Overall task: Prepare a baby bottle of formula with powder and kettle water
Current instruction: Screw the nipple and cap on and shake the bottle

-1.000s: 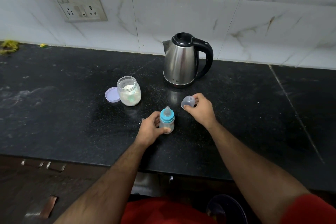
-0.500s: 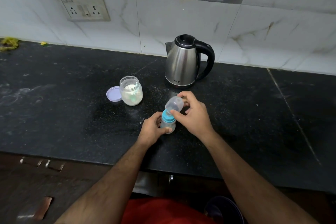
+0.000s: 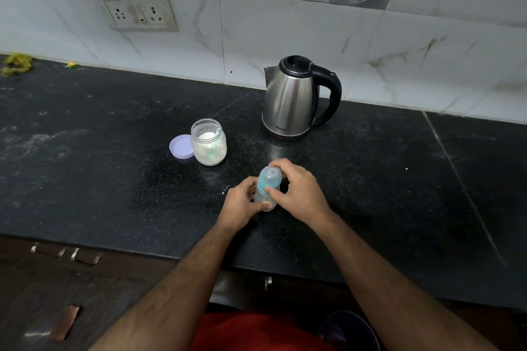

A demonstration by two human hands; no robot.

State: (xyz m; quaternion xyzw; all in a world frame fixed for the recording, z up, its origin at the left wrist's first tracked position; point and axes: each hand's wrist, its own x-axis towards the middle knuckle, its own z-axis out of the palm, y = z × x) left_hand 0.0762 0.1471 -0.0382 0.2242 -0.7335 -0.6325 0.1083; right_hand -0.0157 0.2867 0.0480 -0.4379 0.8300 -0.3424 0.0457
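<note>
Two hands are on my baby bottle (image 3: 264, 196), which stands on the black tabletop (image 3: 114, 179), a little in front of the kettle (image 3: 291, 100). My left hand (image 3: 241, 202) curls round the bottom part of the bottle and holds it. My right hand (image 3: 296, 191) curls round the clear cap (image 3: 270, 177) that sits over the top, with my thumb on the blue ring. I cannot tell what is inside the bottle.

The kettle is shiny with a black lid and a black handle. The lid is down, so I cannot see in it.

To the left of the kettle, a bit nearer to me, is a clear jar (image 3: 208, 142). It is open, with white powder and a little green scoop (image 3: 215, 139) inside. Its pale purple lid (image 3: 181, 146) lies flat, touching the jar on the side away from the kettle.
</note>
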